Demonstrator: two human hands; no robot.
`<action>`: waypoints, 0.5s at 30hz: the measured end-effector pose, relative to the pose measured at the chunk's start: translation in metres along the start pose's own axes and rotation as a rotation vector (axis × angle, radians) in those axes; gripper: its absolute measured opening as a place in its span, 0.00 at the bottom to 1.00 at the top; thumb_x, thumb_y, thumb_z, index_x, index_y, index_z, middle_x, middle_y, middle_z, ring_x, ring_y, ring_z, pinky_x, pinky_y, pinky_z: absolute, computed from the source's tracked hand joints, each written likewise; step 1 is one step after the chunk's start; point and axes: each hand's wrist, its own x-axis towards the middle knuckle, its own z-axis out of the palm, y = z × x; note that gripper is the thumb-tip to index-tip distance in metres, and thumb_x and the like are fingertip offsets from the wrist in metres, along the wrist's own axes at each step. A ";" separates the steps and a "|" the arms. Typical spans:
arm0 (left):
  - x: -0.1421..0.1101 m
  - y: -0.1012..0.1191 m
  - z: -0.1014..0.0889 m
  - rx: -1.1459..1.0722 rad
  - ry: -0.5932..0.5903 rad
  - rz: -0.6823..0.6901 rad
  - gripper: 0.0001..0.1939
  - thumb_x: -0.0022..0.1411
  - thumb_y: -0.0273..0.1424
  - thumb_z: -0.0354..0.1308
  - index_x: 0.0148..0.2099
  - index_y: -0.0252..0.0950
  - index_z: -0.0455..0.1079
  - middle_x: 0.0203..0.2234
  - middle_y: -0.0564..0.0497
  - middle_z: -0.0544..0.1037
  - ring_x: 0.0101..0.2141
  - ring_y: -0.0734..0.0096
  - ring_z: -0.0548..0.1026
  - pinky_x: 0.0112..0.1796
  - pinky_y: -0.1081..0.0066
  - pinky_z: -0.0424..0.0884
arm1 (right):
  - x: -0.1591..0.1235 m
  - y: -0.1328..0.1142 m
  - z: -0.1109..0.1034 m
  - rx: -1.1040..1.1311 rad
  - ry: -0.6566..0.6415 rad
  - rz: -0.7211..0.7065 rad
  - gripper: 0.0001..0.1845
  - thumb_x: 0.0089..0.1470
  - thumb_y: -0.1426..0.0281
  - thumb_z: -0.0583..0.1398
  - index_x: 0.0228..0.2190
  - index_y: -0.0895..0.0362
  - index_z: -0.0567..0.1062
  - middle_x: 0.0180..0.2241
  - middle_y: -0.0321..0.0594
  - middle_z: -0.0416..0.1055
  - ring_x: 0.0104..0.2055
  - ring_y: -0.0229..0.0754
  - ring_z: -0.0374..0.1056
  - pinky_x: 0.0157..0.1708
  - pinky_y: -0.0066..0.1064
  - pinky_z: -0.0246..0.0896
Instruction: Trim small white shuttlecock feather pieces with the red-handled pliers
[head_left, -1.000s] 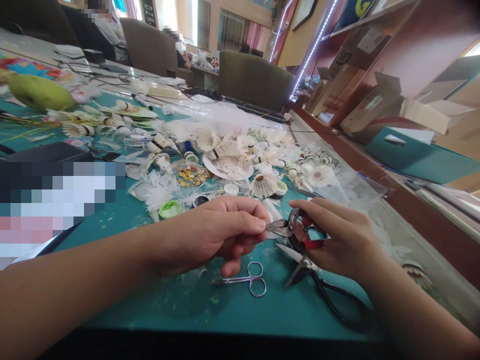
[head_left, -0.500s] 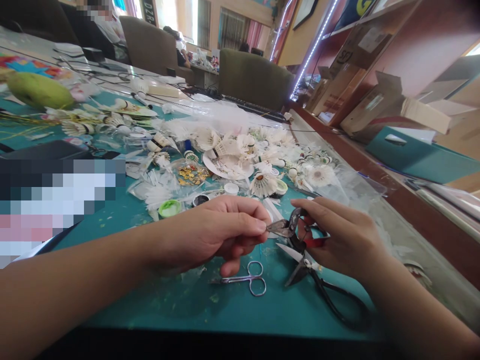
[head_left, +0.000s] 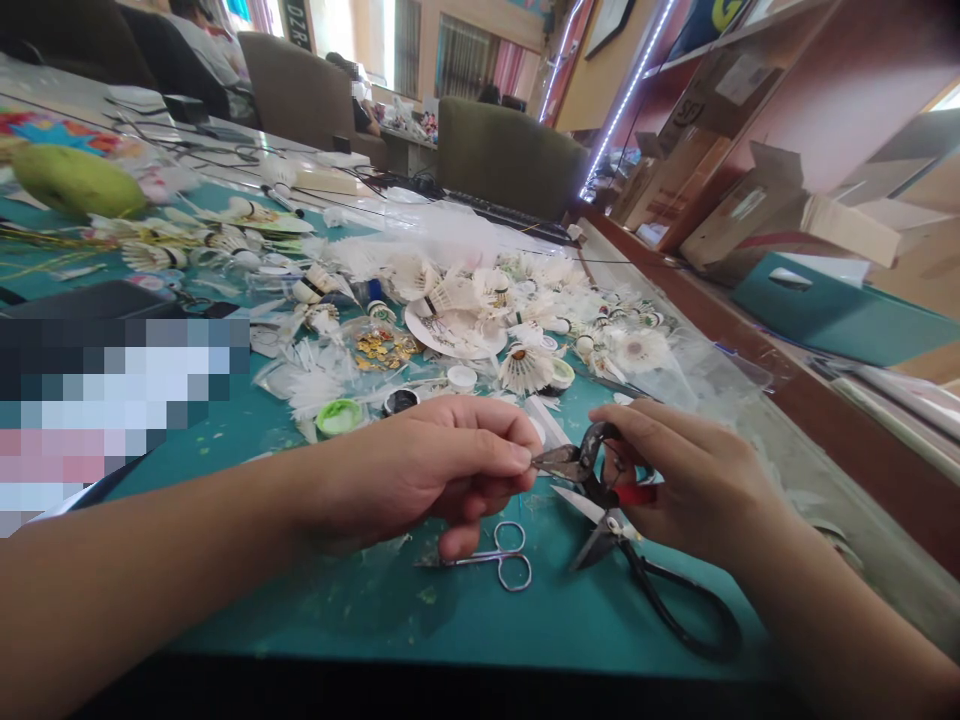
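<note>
My right hand is closed around small pliers with dark metal jaws and red on the handle. The jaw tips point left and meet the fingertips of my left hand. Thumb and forefinger of that hand are pinched together; whatever lies between them is too small or hidden to name. Below, small metal scissors lie on the teal mat, their blades partly under my left fingers. Larger black-handled scissors rest with blades apart beneath my right hand.
Behind my hands spreads a heap of feather shuttlecocks. Nearby are a pot of green paste, a dark pot and a dish of gold pieces. A green fruit sits far left; cardboard boxes stand right.
My right hand shifts very slightly to the right, and the pliers turn a little in its grip. The left hand keeps its pinch in nearly the same place.
</note>
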 end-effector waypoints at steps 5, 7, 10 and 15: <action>-0.001 0.000 0.001 -0.008 -0.026 0.013 0.06 0.64 0.24 0.60 0.32 0.33 0.71 0.24 0.55 0.69 0.19 0.82 0.61 0.17 0.85 0.69 | -0.001 0.001 0.001 0.013 -0.022 0.010 0.20 0.52 0.80 0.57 0.48 0.57 0.71 0.33 0.40 0.77 0.26 0.40 0.72 0.22 0.29 0.60; -0.001 0.000 0.001 -0.006 -0.039 0.023 0.07 0.64 0.24 0.60 0.32 0.33 0.71 0.25 0.55 0.70 0.20 0.82 0.63 0.17 0.85 0.70 | -0.001 0.000 0.001 0.027 -0.017 0.011 0.21 0.52 0.80 0.57 0.48 0.57 0.71 0.33 0.41 0.77 0.27 0.40 0.73 0.23 0.29 0.61; -0.002 0.001 0.001 0.016 -0.033 0.034 0.06 0.63 0.25 0.61 0.32 0.33 0.72 0.27 0.55 0.73 0.20 0.82 0.65 0.17 0.85 0.71 | 0.000 -0.002 0.001 0.053 -0.019 0.003 0.22 0.53 0.80 0.56 0.50 0.59 0.71 0.33 0.41 0.77 0.27 0.39 0.72 0.24 0.29 0.63; -0.003 0.002 -0.003 0.099 -0.024 0.001 0.04 0.61 0.29 0.63 0.34 0.35 0.72 0.26 0.56 0.73 0.18 0.84 0.68 0.19 0.85 0.73 | 0.000 -0.002 0.002 0.049 -0.022 0.011 0.23 0.53 0.79 0.58 0.51 0.59 0.71 0.33 0.40 0.76 0.26 0.38 0.71 0.25 0.28 0.64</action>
